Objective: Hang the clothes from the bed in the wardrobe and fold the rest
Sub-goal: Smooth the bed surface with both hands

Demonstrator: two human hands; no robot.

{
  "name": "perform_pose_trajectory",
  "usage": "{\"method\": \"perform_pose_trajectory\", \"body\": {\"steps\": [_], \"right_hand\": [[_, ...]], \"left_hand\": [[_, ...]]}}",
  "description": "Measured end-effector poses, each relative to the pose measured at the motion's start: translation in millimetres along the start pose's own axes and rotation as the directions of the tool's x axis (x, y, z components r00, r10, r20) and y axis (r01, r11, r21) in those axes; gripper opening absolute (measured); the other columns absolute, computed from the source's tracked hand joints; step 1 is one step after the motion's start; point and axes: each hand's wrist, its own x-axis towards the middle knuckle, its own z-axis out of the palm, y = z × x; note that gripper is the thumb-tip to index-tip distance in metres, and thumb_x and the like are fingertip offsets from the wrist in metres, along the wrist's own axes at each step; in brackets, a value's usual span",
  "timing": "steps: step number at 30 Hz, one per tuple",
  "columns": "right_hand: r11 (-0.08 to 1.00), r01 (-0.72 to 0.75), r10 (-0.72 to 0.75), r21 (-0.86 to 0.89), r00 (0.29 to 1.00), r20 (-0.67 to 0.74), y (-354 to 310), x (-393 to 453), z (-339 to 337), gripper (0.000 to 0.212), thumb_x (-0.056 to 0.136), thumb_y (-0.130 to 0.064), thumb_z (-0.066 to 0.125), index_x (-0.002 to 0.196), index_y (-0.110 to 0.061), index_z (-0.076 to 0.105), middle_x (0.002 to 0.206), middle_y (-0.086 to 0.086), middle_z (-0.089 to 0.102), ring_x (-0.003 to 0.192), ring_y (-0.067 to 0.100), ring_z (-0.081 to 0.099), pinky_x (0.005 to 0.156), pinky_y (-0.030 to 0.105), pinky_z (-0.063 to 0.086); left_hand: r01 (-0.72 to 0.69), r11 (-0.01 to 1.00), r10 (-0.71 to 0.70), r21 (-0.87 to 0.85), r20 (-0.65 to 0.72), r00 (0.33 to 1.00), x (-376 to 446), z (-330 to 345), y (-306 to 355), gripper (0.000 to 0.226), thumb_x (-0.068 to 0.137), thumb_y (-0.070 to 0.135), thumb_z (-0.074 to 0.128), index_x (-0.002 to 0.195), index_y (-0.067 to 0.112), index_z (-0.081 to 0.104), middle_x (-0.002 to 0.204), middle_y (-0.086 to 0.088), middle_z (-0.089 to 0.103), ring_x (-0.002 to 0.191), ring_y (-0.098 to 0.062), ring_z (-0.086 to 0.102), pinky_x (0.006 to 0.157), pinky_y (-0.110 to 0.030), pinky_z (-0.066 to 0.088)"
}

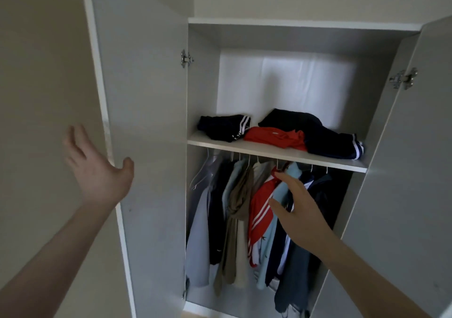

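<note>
Wardrobe doors stand open across the frame, the left door filling the upper left and the right door the right edge. At left of centre, the left hand reaches up to the outer edge of the left door, fingers straight and spread, thumb against the door's inner face; whether the fingers touch the edge cannot be told. At lower centre, the right hand stretches into the hanging space with fingers extended and loose, grasping nothing, its fingertips just at the red jacket and the light blue garment beside it.

Clothes hang close together from a rail under the shelf, in the lower centre of the frame: a pale blue top at far left, then a dark garment, an olive piece, the red jacket with white stripes, and dark navy items toward the right. Clear empty hangers hang at the rail's left end.

On the shelf, in the centre of the frame, lie folded clothes: a dark striped piece at left, a red item in the middle, and a dark striped pile at right, partly over the red one.
</note>
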Motion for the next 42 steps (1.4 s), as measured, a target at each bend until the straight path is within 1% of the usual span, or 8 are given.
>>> {"method": "perform_pose_trajectory", "body": {"steps": [5, 11, 15, 22, 27, 32, 36, 42], "right_hand": [[0.999, -0.044, 0.043, -0.014, 0.992, -0.118, -7, -58, -28, 0.057, 0.098, -0.024, 0.067, 0.149, -0.03, 0.043, 0.132, -0.015, 0.048, 0.123, -0.001, 0.047, 0.11, 0.03, 0.039], [0.996, -0.087, 0.071, -0.036, 0.945, -0.319, -11, -109, -79, 0.054, 0.094, -0.014, 0.069, 0.144, -0.024, 0.049, 0.142, -0.006, 0.049, 0.128, 0.006, 0.047, 0.111, 0.03, 0.039], [0.984, -0.154, 0.075, -0.094, 0.822, -0.565, -3, -132, -115, 0.057, 0.09, -0.006, 0.07, 0.141, -0.023, 0.051, 0.139, -0.003, 0.048, 0.131, 0.015, 0.046, 0.109, 0.029, 0.035], [0.953, -0.224, -0.029, -0.205, 0.604, -0.796, 17, -138, -151, 0.07, 0.08, 0.001, 0.07, 0.144, -0.019, 0.048, 0.147, 0.009, 0.038, 0.136, 0.032, 0.037, 0.114, 0.039, 0.031], [0.922, -0.357, 0.087, -0.152, 0.571, -0.816, 39, -127, -160, 0.087, 0.082, -0.004, 0.073, 0.156, -0.016, 0.029, 0.156, 0.011, 0.028, 0.141, 0.034, 0.033, 0.118, 0.04, 0.029], [0.896, -0.443, 0.309, 0.026, 0.581, -0.753, 67, -114, -160, 0.098, 0.091, -0.009, 0.07, 0.162, -0.027, 0.005, 0.166, 0.002, 0.019, 0.148, 0.03, 0.034, 0.11, 0.036, 0.036], [0.878, -0.468, 0.358, 0.099, 0.504, -0.786, 79, -95, -153, 0.093, 0.091, -0.005, 0.068, 0.163, -0.017, 0.011, 0.162, 0.011, 0.032, 0.147, 0.034, 0.034, 0.12, 0.045, 0.032], [0.842, -0.491, -0.066, -0.224, 0.319, -0.945, 91, -84, -167, 0.085, 0.077, 0.0, 0.068, 0.154, -0.006, 0.031, 0.152, 0.021, 0.034, 0.14, 0.037, 0.032, 0.119, 0.041, 0.028]], "left_hand": [[0.278, 0.961, -0.254, 0.008, 0.429, 0.867, 12, 2, -23, 0.061, 0.091, 0.016, 0.074, 0.139, 0.003, 0.039, 0.118, -0.022, 0.062, 0.114, -0.045, 0.062, 0.092, -0.047, 0.047], [0.186, 0.98, -0.199, 0.072, 0.412, 0.889, -4, 1, -1, 0.045, 0.093, 0.023, 0.07, 0.129, 0.011, 0.045, 0.125, -0.024, 0.06, 0.109, -0.048, 0.062, 0.096, -0.055, 0.05], [0.059, 0.998, -0.04, -0.031, 0.428, 0.903, -22, 13, 34, 0.02, 0.092, 0.015, 0.069, 0.103, 0.011, 0.052, 0.101, -0.023, 0.066, 0.098, -0.046, 0.064, 0.088, -0.052, 0.052], [-0.201, 0.98, 0.164, 0.008, 0.548, 0.82, -56, 64, 106, 0.033, 0.092, 0.042, 0.071, 0.096, 0.023, 0.043, 0.089, -0.002, 0.061, 0.076, -0.03, 0.059, 0.066, -0.038, 0.047], [-0.235, 0.965, 0.257, -0.117, 0.603, 0.755, -66, 115, 153, 0.035, 0.091, 0.036, 0.074, 0.092, 0.021, 0.042, 0.084, -0.001, 0.056, 0.072, -0.025, 0.057, 0.064, -0.039, 0.047], [-0.35, 0.925, 0.342, -0.147, 0.725, 0.598, -62, 166, 183, 0.043, 0.094, 0.029, 0.071, 0.128, 0.018, 0.047, 0.132, -0.01, 0.049, 0.096, -0.034, 0.062, 0.077, -0.045, 0.053], [-0.528, 0.832, 0.417, -0.17, 0.82, 0.392, -44, 200, 185, 0.087, 0.096, 0.039, 0.068, 0.164, 0.027, 0.015, 0.171, -0.003, -0.006, 0.143, -0.038, 0.038, 0.109, -0.05, 0.045], [-0.721, 0.688, 0.374, -0.083, 0.892, 0.254, -7, 246, 172, 0.104, 0.096, 0.043, 0.064, 0.162, 0.035, -0.015, 0.169, 0.005, -0.026, 0.158, -0.031, -0.011, 0.123, -0.048, 0.028]]}}
